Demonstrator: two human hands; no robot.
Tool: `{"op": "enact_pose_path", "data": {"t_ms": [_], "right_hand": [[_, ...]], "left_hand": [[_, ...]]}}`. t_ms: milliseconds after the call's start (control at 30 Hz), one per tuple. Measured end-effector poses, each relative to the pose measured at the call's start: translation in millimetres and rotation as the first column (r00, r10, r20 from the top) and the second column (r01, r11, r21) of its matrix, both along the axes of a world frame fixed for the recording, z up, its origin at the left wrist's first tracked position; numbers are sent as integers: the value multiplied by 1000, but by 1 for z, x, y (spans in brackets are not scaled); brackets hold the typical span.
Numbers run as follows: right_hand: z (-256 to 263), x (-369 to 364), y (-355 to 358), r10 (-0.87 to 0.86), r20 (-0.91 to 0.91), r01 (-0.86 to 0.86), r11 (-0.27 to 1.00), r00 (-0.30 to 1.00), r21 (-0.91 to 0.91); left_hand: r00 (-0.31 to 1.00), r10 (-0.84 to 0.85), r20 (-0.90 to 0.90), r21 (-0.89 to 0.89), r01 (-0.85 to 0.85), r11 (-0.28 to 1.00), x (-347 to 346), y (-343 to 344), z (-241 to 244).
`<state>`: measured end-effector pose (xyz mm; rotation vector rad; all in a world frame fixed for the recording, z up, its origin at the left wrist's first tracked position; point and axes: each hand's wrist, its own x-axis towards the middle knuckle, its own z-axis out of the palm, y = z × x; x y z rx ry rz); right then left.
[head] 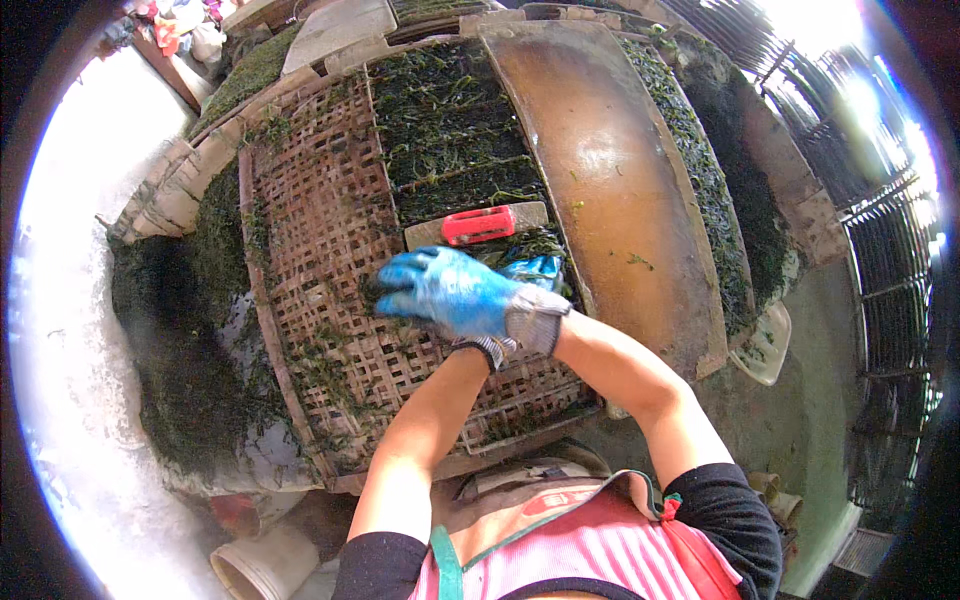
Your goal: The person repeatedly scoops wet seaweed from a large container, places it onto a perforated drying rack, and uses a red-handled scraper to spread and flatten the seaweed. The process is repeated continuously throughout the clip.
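Note:
Both my hands wear blue coated work gloves with grey knit cuffs, and my forearms cross. My right hand (446, 291) is slightly blurred, fingers pointing left, over a woven bamboo lattice (322, 225) strewn with green weed. Passing beneath the right wrist, my left hand (536, 270) is mostly hidden; a blue glove patch shows on dark wet weed. What either hand grips is not visible. Just beyond them lies a flat bar (426, 235) with a red handle (478, 225). It rests across the strip of dark green weed (450, 120).
Right of the weed strip lies a wet brown board (607, 165). A walled trough (187, 375) holds dark weed on the left. A white bucket (266, 562) stands low left, and a pale scoop-like container (763, 345) sits right. Slatted wall (892, 300) borders the far right.

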<state>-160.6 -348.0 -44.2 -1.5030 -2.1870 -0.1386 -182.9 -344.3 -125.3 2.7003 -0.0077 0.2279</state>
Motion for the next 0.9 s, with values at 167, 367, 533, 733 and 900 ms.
{"op": "enact_pose_path", "data": {"t_ms": [167,367,533,733,900], "right_hand": [[-15,74,-82,-554,-119,563,824,824,64],[-82,123,-107,-777,203,788,615,597,35],[11,33,-40,-631,5,629,774,776,-72],[-27,-26,53,-256,665,576,753,702,-319],[-13,-11,23,-401,137,423,878,906,-227]], "left_hand": [[980,0,-200,-177,-36,984,4,8,12],[994,65,-83,-638,-103,763,-92,78,65],[363,919,153,-808,-490,327,-254,168,17],[947,170,-272,-955,-244,-168,-213,111,-28],[788,612,69,-800,410,-439,-145,71,-22]]}}
